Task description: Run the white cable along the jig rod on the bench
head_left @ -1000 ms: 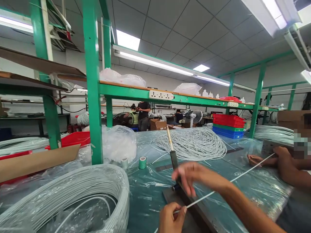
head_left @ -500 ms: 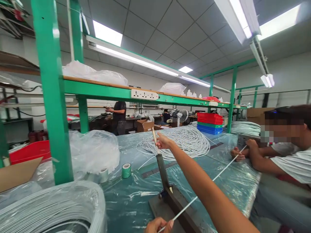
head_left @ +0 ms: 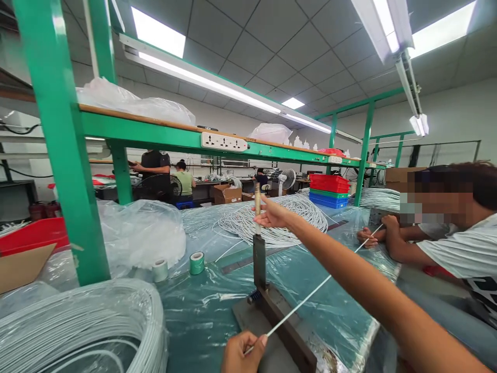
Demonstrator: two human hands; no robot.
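Note:
My left hand point(head_left: 245, 352) is closed, pinching a thin white cable point(head_left: 306, 300) between thumb and fingers at the bottom of the view. The cable runs up to the right, passing above the metal base and under my right forearm. My right hand point(head_left: 274, 212) has its fingers curled against the light-coloured handle point(head_left: 258, 203) of an upright metal lever point(head_left: 259, 261). That lever is hinged, with a spring beside it, on a bench-mounted cutter point(head_left: 285, 329) with a dark steel bar. On the right, a co-worker's hands point(head_left: 368, 237) hold the far part of the cable.
A large cable coil point(head_left: 275, 223) lies behind the lever; a plastic-wrapped coil point(head_left: 77, 326) stands at lower left. Green tape point(head_left: 196, 263), stacked bins point(head_left: 329, 190) and a green shelf post point(head_left: 66, 155) border the plastic-covered bench. A co-worker point(head_left: 458, 223) sits close at the right.
The lever has swung from leaning left to nearly upright, with my right hand at its handle. My view has shifted slightly to the right. My left hand still pinches the cable.

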